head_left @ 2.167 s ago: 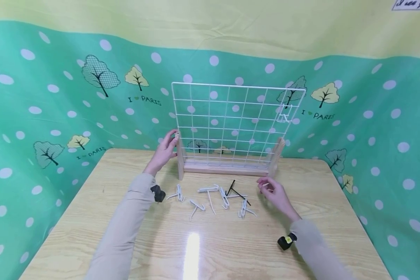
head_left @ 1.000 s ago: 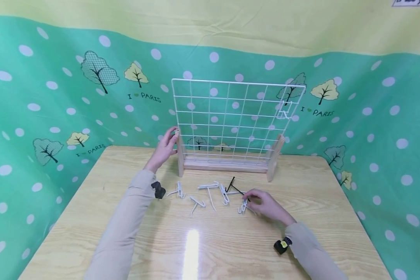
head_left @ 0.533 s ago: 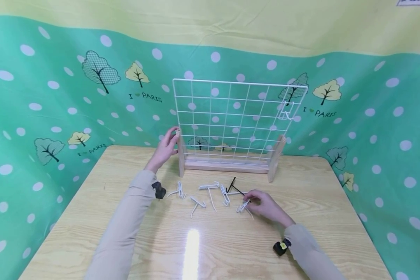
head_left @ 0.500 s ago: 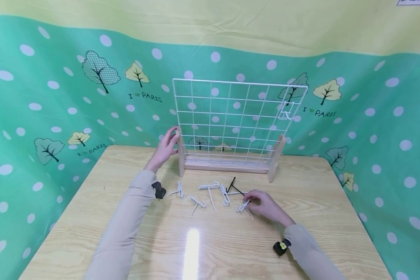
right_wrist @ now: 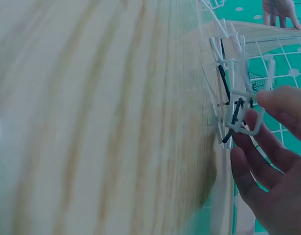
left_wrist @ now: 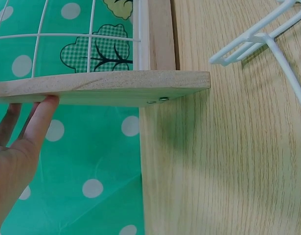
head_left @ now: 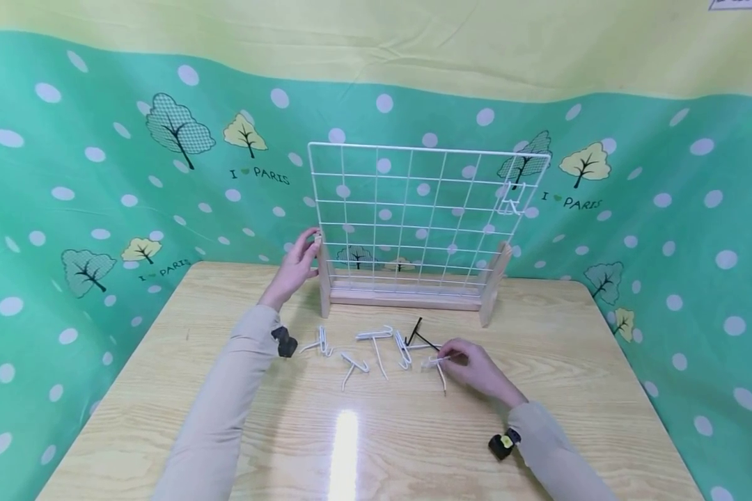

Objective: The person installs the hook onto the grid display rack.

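My right hand (head_left: pixel 474 367) pinches a white wire hook (right_wrist: pixel 261 117) between thumb and fingers, just above the table; its long prong (head_left: pixel 441 379) points toward me. The left hand (head_left: pixel 296 270) has its fingertips against the outer side of the left wooden upright (left_wrist: pixel 111 83), fingers fairly straight. That upright belongs to a stand holding a white wire grid panel (head_left: pixel 429 149). One white hook (head_left: pixel 509 207) hangs near the panel's upper right corner. A black hook (head_left: pixel 427 341) lies beside my right fingers, partly hidden by them.
Several white hooks lie in front of the stand, among them a middle hook (head_left: pixel 373 335), a near hook (head_left: pixel 354 362) and a left hook (head_left: pixel 322 341). A wooden bar (head_left: pixel 404 300) joins the uprights. Behind the table (head_left: pixel 238 424) hangs a green dotted cloth (head_left: pixel 225 229).
My right hand has moved left and toward me to a white hook, taken hold of it and turned it so its prong points more toward me. The left hand stays at the upright.
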A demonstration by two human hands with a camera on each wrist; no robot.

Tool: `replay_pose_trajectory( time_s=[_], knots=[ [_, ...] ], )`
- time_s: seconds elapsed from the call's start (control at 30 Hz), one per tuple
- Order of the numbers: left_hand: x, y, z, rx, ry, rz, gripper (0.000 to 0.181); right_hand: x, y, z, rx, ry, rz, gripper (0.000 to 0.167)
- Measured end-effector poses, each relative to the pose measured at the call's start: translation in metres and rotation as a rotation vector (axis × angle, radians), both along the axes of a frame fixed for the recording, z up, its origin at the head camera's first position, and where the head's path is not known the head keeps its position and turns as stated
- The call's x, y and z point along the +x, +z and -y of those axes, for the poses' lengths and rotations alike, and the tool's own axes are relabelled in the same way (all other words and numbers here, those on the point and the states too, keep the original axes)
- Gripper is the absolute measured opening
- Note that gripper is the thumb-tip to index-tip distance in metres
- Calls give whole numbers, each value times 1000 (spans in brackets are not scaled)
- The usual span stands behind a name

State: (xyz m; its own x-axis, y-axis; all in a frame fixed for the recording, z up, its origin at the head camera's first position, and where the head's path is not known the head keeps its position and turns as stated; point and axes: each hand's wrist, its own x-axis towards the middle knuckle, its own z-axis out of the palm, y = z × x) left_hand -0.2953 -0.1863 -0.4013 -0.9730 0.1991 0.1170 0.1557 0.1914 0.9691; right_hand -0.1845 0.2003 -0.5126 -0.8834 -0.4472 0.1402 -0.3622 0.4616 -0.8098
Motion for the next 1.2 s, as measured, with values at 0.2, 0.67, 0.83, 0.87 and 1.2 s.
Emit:
replay_pose_trajectory(
  time_s=[0.2, 0.67, 0.83, 0.87, 1.2],
  knots=[
    [1, 0, -1, 3, 0, 0, 47, 9, 28, 7, -30, -38, -35, 9],
    [-22, -30, 8, -11, 26, -52, 49, -5, -5, -6, -116, -182, 36, 9],
    [-21, -28, 6, -7, 20, -52, 49, 0, 15, -1, -164, -195, 28, 10],
    [-20, -28, 6, -9, 19, -50, 49, 2, 20, -1, -176, -199, 37, 11],
    [-20, -29, 6, -19, 37, -49, 48, -13, 15, -9, -262, -260, 97, 16]
  ],
)
